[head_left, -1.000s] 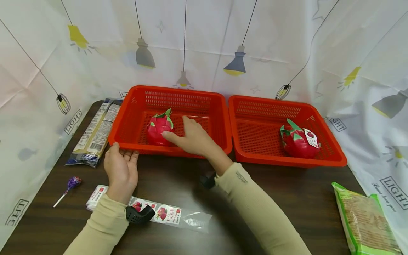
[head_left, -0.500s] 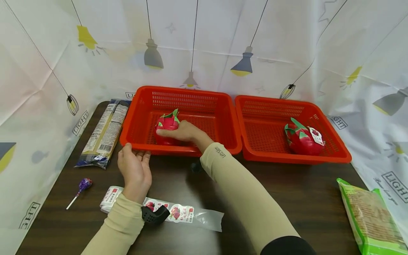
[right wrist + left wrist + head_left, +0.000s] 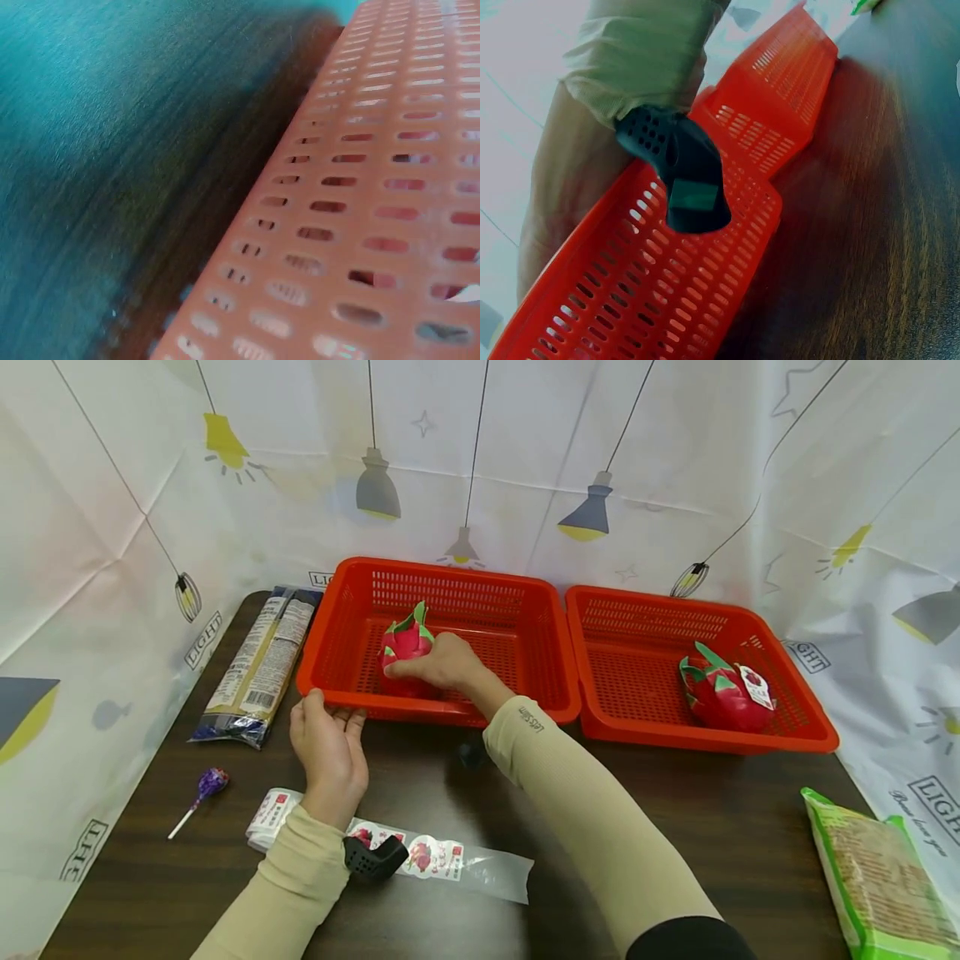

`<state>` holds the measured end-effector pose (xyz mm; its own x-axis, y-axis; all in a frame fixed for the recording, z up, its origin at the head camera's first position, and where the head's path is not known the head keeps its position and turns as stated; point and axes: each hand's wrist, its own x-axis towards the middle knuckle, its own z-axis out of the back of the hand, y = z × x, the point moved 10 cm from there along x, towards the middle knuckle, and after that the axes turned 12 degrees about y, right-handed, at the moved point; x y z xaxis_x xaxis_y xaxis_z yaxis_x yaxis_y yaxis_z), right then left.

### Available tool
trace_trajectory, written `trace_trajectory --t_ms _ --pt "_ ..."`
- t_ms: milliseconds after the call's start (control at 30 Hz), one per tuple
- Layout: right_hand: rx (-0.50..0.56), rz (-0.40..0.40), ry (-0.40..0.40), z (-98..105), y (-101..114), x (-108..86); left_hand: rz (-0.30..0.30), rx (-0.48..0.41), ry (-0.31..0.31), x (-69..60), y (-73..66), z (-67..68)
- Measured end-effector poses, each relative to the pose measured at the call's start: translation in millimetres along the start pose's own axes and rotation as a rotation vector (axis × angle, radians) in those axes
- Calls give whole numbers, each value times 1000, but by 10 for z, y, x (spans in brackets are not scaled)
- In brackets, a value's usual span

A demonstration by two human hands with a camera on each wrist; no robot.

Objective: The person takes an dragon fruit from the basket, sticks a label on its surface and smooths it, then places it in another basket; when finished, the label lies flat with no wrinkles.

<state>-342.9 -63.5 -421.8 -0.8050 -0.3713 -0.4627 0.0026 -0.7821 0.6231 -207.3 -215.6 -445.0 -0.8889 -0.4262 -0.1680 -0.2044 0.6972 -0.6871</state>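
Observation:
My right hand [image 3: 446,662] reaches into the left red plastic basket [image 3: 551,689] and grips a dragon fruit [image 3: 405,643] with green leaf tips. Its thumb lies across the front of the fruit; the other fingers are mostly hidden behind it. At that basket's front left corner, my left hand [image 3: 330,752] holds the rim, thumb at the top and fingers against the front wall. Another dragon fruit [image 3: 723,703], bearing a white sticker [image 3: 755,686], lies in the right red basket [image 3: 615,689]. The wrist views show slotted basket walls [image 3: 667,277] but no fingertips.
A roll of fruit stickers [image 3: 272,817] trails its strip [image 3: 435,857] across the dark table [image 3: 420,918]. To the left are a lollipop [image 3: 206,789] and a blue-and-yellow packet [image 3: 262,664]. A green-edged packet [image 3: 873,868] lies at the right. Printed cloth [image 3: 525,460] hangs behind.
My right hand has moved from beside the dragon fruit onto it and now grips it. The left hand stays at the basket's rim. The head view has shifted slightly, moving everything rightward.

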Motion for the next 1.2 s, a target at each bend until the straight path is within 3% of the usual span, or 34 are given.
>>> trace_trajectory --t_ms 200,333,433,567,667,767,867,967,1200 --pt "62 36 -54 301 -58 -252 -3 -6 3 22 48 -26" --pt "98 127 -100 566 -82 -576 -12 -7 1 22 63 -27" --pt "86 193 -129 737 -169 -1005 -5 4 3 21 73 -37" --pt "82 220 -143 802 -536 -1814 14 23 13 16 89 -72" --pt "132 258 -99 652 -902 -2374 19 33 27 22 70 -95" --pt "201 253 3 367 -1274 -2689 15 28 31 33 25 -92" --pt "244 175 116 59 -1616 -2779 16 16 26 30 -15 -62" --pt "246 90 158 -124 -1861 -2769 23 -2 21 18 -31 -28" --pt "102 23 39 -63 -1978 -2591 24 -29 17 -26 -8 1"
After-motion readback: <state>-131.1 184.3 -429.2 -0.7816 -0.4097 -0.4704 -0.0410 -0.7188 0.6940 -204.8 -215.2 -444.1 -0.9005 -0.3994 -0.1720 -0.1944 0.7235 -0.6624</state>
